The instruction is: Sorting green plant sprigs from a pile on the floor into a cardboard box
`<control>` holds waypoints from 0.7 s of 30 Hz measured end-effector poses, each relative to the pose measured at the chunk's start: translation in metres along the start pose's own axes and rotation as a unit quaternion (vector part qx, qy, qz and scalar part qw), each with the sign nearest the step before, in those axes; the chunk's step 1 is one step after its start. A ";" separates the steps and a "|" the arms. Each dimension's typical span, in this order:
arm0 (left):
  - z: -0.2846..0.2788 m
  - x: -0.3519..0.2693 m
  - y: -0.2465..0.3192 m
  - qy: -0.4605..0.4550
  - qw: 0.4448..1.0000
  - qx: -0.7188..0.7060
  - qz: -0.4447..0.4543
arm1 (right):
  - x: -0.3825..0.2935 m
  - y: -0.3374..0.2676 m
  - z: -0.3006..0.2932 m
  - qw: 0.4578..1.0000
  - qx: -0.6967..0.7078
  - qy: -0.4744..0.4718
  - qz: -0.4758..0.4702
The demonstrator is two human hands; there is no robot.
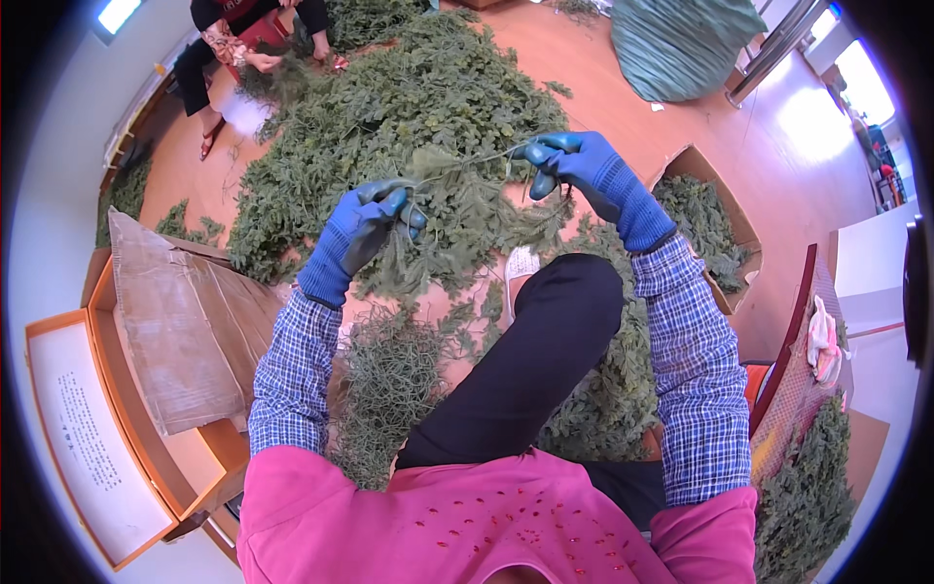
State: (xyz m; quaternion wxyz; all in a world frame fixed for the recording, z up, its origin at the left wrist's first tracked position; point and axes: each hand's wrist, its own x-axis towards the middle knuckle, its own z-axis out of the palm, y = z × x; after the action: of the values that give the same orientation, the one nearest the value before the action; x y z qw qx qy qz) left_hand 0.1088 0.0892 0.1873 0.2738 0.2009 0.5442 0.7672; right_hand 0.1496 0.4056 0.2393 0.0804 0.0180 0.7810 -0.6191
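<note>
Both my hands wear blue knit gloves with darker coated fingers, raised above a heap of green artificial foliage (416,95). My left hand (376,219) pinches one end of a thin green sprig (474,158). Further right, my right hand (565,168) grips the same sprig's other end, so its stem stretches between the two. Feathery leaves hang under the left fingers. Below my left forearm lies a tangle of thin, bare green stems (394,379). More leafy sprigs (606,394) are piled beside my bent knee.
A cardboard box (751,274) of foliage stands at right. Flattened cardboard (190,321) leans against an orange-framed cabinet (98,438) at left. Across the heap sits another person (248,58), handling foliage. A green sack (678,51) and metal posts (777,51) are at upper right.
</note>
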 end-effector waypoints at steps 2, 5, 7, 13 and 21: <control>0.008 0.001 -0.002 -0.020 0.999 -0.034 0.014 | -0.003 0.001 -0.001 1.000 0.024 0.012 -0.015; 0.010 0.002 -0.004 -0.046 0.997 -0.053 0.015 | -0.013 -0.012 -0.005 0.999 0.037 0.017 -0.015; 0.022 0.003 0.004 -0.054 0.998 -0.035 0.002 | -0.019 -0.012 -0.012 1.000 0.027 0.013 -0.004; 0.044 0.000 0.025 -0.045 0.976 0.155 -0.148 | -0.035 -0.014 -0.021 0.994 0.068 0.085 -0.004; 0.006 -0.004 0.011 0.093 0.953 0.239 -0.163 | -0.044 0.011 -0.063 0.985 0.116 0.120 -0.040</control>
State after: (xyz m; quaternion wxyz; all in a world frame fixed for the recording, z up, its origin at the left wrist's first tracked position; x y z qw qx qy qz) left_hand 0.1134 0.0882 0.2001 0.2869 0.0971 0.7602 0.5748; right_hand 0.1874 0.4727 0.2493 -0.0410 0.0697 0.7083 -0.7013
